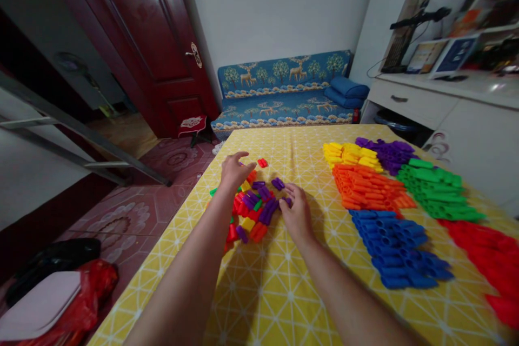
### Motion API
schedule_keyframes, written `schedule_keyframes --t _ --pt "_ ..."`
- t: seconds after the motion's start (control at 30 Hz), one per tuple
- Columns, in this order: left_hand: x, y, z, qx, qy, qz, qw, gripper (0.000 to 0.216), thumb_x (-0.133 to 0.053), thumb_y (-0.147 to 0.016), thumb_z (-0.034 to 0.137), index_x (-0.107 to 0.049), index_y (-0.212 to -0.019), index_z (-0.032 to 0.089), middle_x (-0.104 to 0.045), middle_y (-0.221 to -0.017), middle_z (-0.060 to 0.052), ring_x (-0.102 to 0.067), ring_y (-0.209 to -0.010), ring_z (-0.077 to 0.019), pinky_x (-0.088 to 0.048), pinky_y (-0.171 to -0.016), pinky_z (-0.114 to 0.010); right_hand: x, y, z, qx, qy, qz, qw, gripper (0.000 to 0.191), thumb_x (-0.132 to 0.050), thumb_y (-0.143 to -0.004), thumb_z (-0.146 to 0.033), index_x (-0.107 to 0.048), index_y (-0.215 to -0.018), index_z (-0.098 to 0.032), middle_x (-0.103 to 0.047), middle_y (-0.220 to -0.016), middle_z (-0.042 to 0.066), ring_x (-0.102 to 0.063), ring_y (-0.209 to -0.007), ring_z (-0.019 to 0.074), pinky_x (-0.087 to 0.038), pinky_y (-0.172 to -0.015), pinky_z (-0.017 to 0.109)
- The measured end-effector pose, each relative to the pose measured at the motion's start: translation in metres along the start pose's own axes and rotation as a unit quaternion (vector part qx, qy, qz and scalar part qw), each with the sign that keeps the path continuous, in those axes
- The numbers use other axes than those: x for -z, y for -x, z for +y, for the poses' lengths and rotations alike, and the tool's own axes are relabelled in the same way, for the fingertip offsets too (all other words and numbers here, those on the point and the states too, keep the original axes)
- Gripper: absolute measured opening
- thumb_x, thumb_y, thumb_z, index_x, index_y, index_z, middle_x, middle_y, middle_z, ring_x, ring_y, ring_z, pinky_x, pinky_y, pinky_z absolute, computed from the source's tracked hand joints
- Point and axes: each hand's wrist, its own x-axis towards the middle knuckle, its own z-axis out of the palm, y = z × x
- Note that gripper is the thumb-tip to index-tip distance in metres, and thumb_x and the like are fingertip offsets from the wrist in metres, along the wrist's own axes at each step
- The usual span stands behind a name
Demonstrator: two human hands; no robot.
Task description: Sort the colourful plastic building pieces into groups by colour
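A mixed heap of small plastic tube-like pieces in red, purple, orange, yellow and green lies on the table in front of me. My left hand hovers over the heap's far left side, thumb and fingers apart, with nothing visible between them. At the heap's right edge, my right hand has its thumb and fingers around a purple piece, which they partly hide. Another purple piece lies just beyond those fingertips. A single red piece sits apart, to the right of my left hand.
Colour-sorted piles stand on the right: yellow, purple, orange, green, blue and red. A yellow patterned cloth covers the table. Beyond it are a blue sofa and a white cabinet.
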Motion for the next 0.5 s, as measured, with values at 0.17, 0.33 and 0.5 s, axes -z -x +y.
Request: schedule_keyframes --t 0.17,0.33,0.5 --pt "-0.007 -0.015 -0.027 0.057 -0.250 -0.107 0.961 0.079 -0.074 -0.063 0.060 -0.057 -0.133 0.029 -0.055 -0.136 -0.015 -0.047 -0.129 -0.0389 -0.041 -0.101 -0.049 -0.001 0.000 -0.001 -0.012 -0.002 -0.006 1.000 0.041 -0.052 -0.075 -0.015 -0.055 -0.115 -0.021 -0.061 -0.119 0.011 -0.060 -0.113 0.0224 -0.051 -0.095 0.041" --pt "-0.030 -0.009 -0.019 -0.039 -0.269 -0.127 0.954 0.071 -0.069 -0.070 0.059 -0.056 -0.134 0.031 -0.059 -0.135 -0.011 -0.055 -0.122 -0.0330 -0.046 -0.097 -0.041 -0.001 -0.001 -0.002 -0.015 0.005 -0.001 1.000 0.041 -0.052 -0.074 -0.013 -0.056 -0.114 -0.020 -0.062 -0.118 0.011 -0.061 -0.110 0.0220 -0.052 -0.092 0.039" --pt "-0.037 -0.004 0.006 -0.152 -0.295 -0.159 0.930 0.035 -0.063 -0.078 0.029 -0.072 -0.111 0.031 -0.069 -0.118 -0.006 -0.063 -0.107 -0.0264 -0.049 -0.088 -0.034 -0.001 -0.001 -0.001 -0.026 -0.006 -0.006 1.000 0.039 -0.053 -0.076 -0.016 -0.054 -0.115 -0.019 -0.061 -0.117 0.012 -0.061 -0.110 0.0209 -0.052 -0.093 0.038"
